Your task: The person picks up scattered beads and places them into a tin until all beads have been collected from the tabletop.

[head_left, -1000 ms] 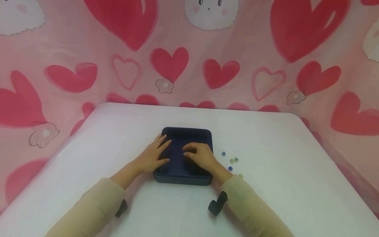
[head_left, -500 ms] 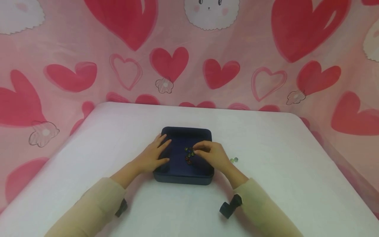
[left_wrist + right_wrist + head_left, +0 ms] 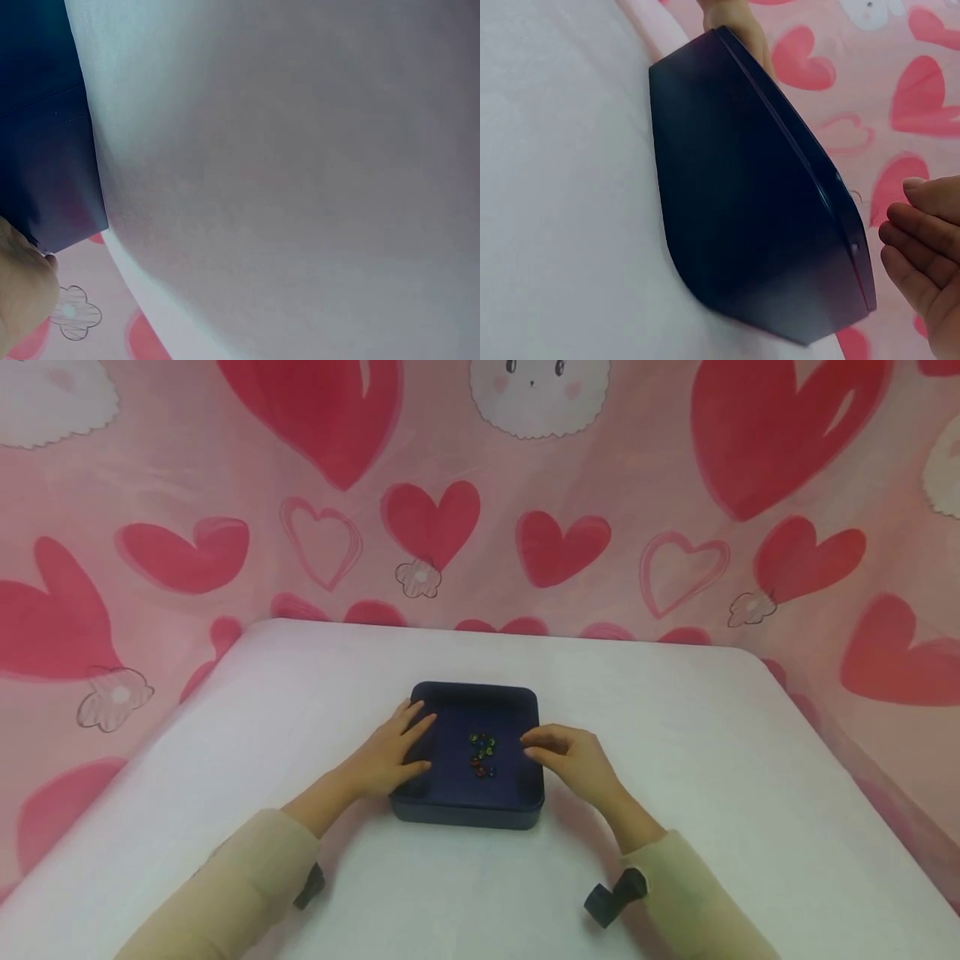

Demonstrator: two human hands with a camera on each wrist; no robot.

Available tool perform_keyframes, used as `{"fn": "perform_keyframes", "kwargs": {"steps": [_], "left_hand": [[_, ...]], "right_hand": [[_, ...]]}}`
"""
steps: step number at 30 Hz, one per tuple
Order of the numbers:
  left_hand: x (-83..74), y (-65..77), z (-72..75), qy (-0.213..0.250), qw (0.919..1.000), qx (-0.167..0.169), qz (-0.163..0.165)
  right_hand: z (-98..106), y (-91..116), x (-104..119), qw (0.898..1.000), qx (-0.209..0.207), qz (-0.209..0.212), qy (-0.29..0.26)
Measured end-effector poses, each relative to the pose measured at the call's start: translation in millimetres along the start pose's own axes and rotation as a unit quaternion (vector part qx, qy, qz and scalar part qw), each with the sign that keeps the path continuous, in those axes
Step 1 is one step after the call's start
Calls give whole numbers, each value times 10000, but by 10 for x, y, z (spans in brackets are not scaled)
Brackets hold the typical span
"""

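A dark blue rectangular tray (image 3: 465,817) stands on the white table, with several small glass marbles (image 3: 482,756) in green, blue and reddish tones grouped on its floor. Over the tray's left rim lies my left hand (image 3: 382,753), its fingers spread and reaching inward; only part of this left hand (image 3: 24,289) shows in the left wrist view. My right hand (image 3: 577,764) hovers at the right rim, fingers loosely bent and thumb near them. In the right wrist view nothing shows between the fingers of the right hand (image 3: 926,247), beside the tray's wall (image 3: 735,180).
The white-covered table (image 3: 712,735) extends well beyond the tray on both sides. A pink curtain (image 3: 480,585) with red hearts hangs behind it. Black wrist cameras (image 3: 615,897) sit below both sleeves. The table just right of the tray is hidden by my right hand.
My right hand has drawn back rightward from inside the tray to its right rim, uncovering the marbles inside. Marbles seen on the table earlier are out of sight now. My left hand has stayed put.
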State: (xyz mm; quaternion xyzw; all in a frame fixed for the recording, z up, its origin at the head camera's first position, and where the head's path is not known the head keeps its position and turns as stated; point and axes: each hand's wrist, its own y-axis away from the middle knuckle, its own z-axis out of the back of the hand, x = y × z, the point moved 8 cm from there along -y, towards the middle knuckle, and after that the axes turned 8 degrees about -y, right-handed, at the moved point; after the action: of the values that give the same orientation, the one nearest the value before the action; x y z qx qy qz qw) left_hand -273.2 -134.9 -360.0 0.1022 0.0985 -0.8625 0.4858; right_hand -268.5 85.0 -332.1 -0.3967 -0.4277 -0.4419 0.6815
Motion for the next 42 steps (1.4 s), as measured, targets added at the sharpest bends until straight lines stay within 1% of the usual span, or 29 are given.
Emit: {"fn": "perform_keyframes", "kwargs": {"steps": [3,6,11,17,24,27,36,42], "left_hand": [[-3,9,7,27,10000,21,31],[-12,8,14,11,10000,-6,-5],[-11,5,13,-43,10000,-8,-20],[-10,4,14,10,10000,26,9],[-5,4,8,-29,10000,27,-2],[-3,6,4,11,10000,40,8],[-7,9,5,-8,10000,68,26],[-18,11,18,-22,10000,-6,-5]], "right_hand": [[48,22,-44,10000,-42,13,-32],[85,56,-89,10000,-53,-36,-50],[167,127,-151,9995,-128,-280,95],[296,189,-199,9981,-245,-529,194],[428,250,-269,9982,-270,-497,220],[486,281,-327,9975,-300,-587,257],[714,395,-441,9922,-539,-916,648],[770,485,-501,9914,-512,-973,714]]}}
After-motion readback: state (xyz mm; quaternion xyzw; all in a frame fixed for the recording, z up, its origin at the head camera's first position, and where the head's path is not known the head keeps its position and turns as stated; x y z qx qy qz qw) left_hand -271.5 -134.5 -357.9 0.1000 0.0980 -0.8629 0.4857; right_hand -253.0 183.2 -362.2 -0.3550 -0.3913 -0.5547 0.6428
